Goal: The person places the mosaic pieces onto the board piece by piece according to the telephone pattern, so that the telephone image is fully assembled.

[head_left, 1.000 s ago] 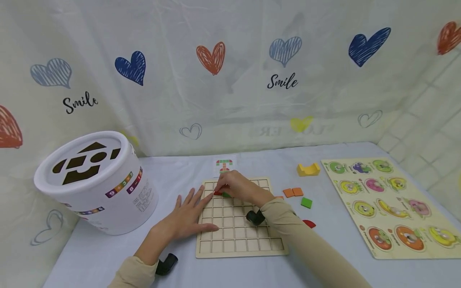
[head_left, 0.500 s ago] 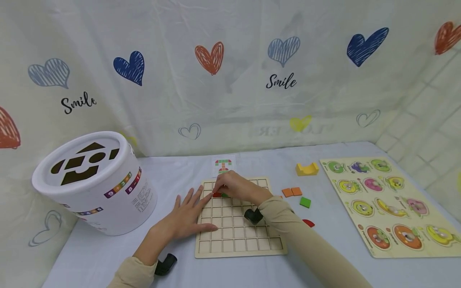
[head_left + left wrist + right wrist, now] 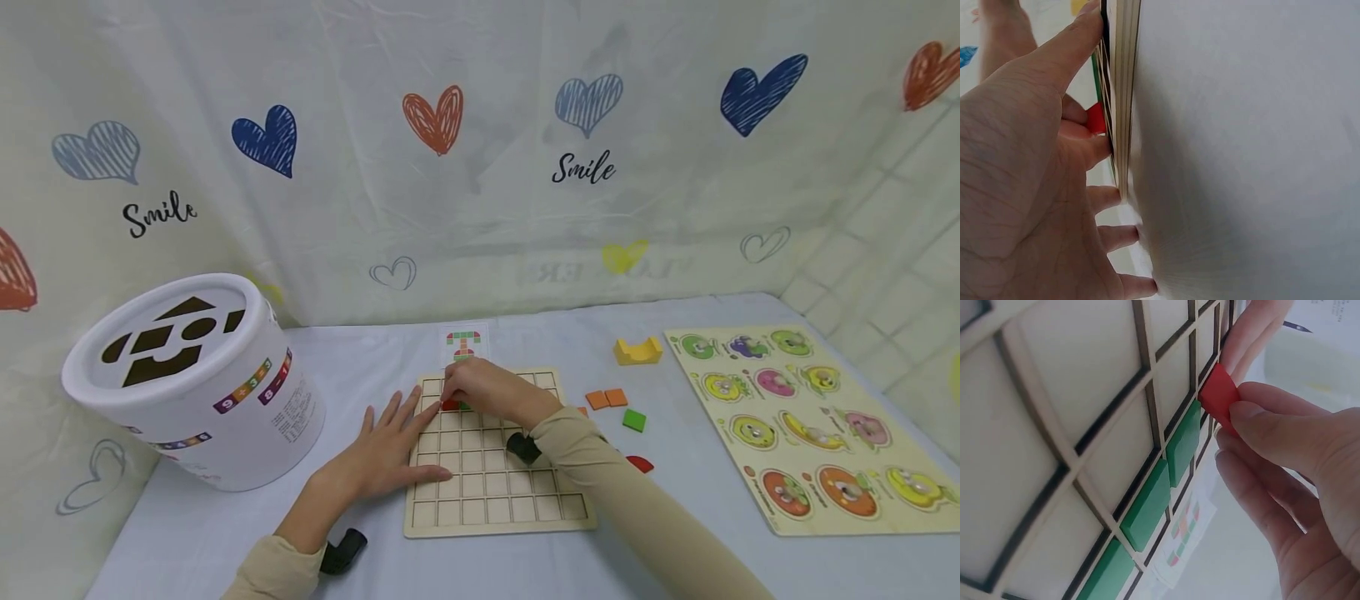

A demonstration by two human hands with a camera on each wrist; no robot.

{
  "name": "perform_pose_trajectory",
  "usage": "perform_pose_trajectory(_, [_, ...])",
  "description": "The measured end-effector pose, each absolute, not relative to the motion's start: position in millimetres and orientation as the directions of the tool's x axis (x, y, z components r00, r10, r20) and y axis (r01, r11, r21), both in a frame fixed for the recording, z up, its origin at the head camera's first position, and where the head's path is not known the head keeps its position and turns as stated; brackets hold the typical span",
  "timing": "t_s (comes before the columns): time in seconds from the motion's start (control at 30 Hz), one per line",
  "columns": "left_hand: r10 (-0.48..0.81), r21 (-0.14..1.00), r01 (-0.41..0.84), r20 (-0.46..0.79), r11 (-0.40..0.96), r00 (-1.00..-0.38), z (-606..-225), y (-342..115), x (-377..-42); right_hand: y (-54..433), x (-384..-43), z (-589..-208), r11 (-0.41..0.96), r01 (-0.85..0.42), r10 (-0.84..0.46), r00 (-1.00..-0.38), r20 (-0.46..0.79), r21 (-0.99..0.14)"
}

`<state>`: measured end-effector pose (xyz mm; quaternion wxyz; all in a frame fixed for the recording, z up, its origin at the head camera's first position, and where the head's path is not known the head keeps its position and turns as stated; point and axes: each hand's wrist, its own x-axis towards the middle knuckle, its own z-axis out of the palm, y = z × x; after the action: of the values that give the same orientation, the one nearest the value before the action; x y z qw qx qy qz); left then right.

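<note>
Red tile [image 3: 1217, 394], in right grip [image 3: 491, 388], between fingertips [image 3: 1248, 414]

The red tile [image 3: 1217, 397] pinched in the right hand [image 3: 487, 389] is smooth with a low sheen; whether wood or plastic is unclear. Next to the grip, the green tiles [image 3: 1147, 506] share that finish. Beneath it, the board [image 3: 498, 530] is pale, matt wood with a layered, ply-like edge. Just beyond the grip lies a smooth paper card [image 3: 463, 340]. Well left of it, the bucket [image 3: 240, 442] looks like smooth white plastic; below everything, the tablecloth [image 3: 360, 350] is matt, lightly creased cloth.
</note>
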<state>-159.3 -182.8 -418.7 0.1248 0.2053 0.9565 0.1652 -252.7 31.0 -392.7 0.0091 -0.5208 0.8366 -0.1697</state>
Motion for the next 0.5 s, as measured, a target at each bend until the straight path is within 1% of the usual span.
perform_pose_trajectory(0.23, [0.435,0.366,0.354,-0.165,0.86,-0.885,-419.5,-183.6,-158.2,28.6,-251.2,-392.9,0.415,-0.877,-0.886,-0.45,0.11,-0.242])
perform_pose_trajectory(0.5, [0.44,0.372,0.358,-0.161,0.856,-0.884,-418.6,-183.1,-158.7,27.8,-250.1,-395.0,0.425,-0.879,-0.884,-0.455,0.108,-0.218])
